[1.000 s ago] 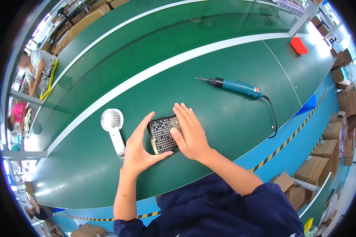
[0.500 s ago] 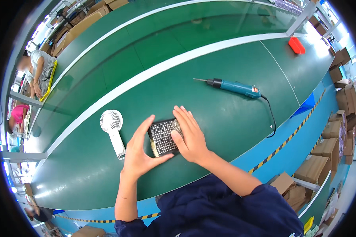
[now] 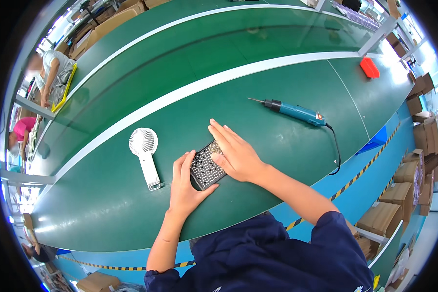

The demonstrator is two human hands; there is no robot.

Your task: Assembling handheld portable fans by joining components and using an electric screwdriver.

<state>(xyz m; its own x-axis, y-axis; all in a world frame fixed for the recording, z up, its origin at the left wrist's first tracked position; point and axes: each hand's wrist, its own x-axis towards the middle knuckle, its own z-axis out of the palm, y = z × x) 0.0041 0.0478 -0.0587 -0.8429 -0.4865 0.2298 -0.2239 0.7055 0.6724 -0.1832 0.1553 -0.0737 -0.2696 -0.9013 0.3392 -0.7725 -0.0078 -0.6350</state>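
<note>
A black flat tray (image 3: 205,168) studded with small light dots lies on the green belt (image 3: 258,121) in front of me. My left hand (image 3: 186,187) grips its near left edge, thumb under the lower side. My right hand (image 3: 234,153) lies flat over its right part, fingers stretched toward the far left. A white hand-held fan (image 3: 145,153) lies on the belt just left of my left hand, untouched. A teal electric screwdriver (image 3: 293,110) with a black cord lies to the far right of my hands.
A red bin (image 3: 369,67) sits at the belt's far right. A white stripe (image 3: 180,97) splits the belt from a second green belt behind. Cardboard boxes (image 3: 399,194) stack at the right. Other people (image 3: 46,73) work at the far left.
The tray has turned slightly and shifted right under my hands. My right hand's fingers have stretched further over it. Fan and screwdriver lie as before.
</note>
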